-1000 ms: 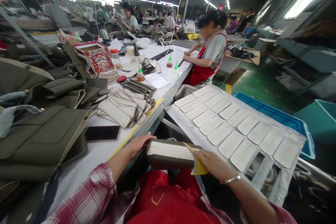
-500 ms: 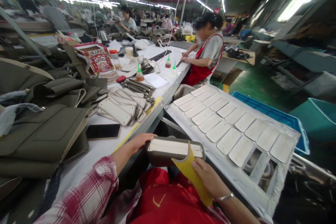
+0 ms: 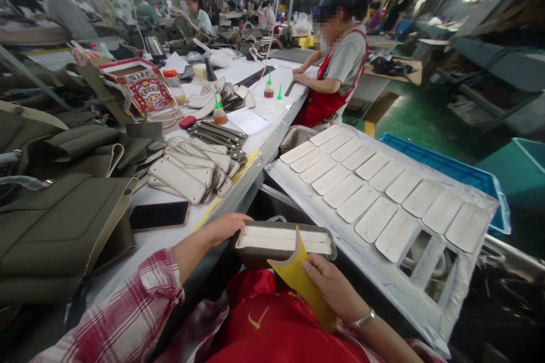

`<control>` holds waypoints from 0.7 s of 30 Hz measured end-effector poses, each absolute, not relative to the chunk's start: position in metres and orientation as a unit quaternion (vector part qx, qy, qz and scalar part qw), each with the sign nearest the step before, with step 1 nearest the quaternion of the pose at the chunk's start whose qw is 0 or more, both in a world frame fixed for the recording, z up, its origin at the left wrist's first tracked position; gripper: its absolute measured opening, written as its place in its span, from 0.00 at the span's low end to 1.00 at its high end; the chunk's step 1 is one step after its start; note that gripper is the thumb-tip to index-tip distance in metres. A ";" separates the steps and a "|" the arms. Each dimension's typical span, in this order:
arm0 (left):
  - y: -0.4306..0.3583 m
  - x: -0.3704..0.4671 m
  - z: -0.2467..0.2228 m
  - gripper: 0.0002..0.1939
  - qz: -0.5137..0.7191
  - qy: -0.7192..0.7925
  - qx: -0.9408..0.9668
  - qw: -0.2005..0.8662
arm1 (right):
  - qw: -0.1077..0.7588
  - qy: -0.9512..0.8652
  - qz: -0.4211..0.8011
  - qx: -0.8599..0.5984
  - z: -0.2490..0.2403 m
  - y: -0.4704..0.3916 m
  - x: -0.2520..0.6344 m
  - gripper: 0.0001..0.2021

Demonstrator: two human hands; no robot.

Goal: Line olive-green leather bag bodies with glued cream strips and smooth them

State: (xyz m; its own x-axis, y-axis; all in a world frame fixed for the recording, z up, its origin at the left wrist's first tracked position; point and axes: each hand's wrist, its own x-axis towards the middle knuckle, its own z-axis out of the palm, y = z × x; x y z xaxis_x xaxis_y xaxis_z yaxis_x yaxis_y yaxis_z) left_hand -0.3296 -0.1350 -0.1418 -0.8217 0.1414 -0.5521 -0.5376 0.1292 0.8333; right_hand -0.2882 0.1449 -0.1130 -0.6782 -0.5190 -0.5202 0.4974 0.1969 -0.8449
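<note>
The left hand has its fingers on the left end of a dark olive box-shaped piece, grasping it at the corner; how far they wrap round underneath cannot be told. The piece sits just beyond the red apron on the person's lap, between the table and a white-covered board, its whitish face marked by a lengthwise line. The right hand pinches a curved yellow sheet between thumb and fingers, the pointed upper end overlapping the piece in view. Pale panels lie in rows on the board. On the table, a phone lies near a heap of pale studded strips, with olive material piled to the left. Farther along, a co-worker bends over the same table, both hands on a dark strip.
</note>
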 end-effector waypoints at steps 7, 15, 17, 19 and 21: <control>-0.133 -0.328 -0.134 0.18 0.623 0.745 -0.119 0.208 | 0.333 0.728 -0.594 -0.080 -0.108 0.128 -0.290 0.14; -0.142 -0.284 -0.130 0.33 0.712 0.625 -0.180 0.265 | 0.239 0.800 -0.538 -0.115 -0.113 0.117 -0.275 0.13; -0.133 -0.282 -0.132 0.35 0.761 0.553 -0.173 0.292 | 0.226 0.796 -0.551 -0.107 -0.114 0.109 -0.272 0.15; -0.126 -0.284 -0.135 0.35 0.791 0.509 -0.171 0.293 | 0.232 0.776 -0.579 -0.095 -0.115 0.100 -0.267 0.16; -0.120 -0.286 -0.138 0.33 0.816 0.475 -0.178 0.276 | 0.241 0.754 -0.606 -0.082 -0.118 0.089 -0.261 0.16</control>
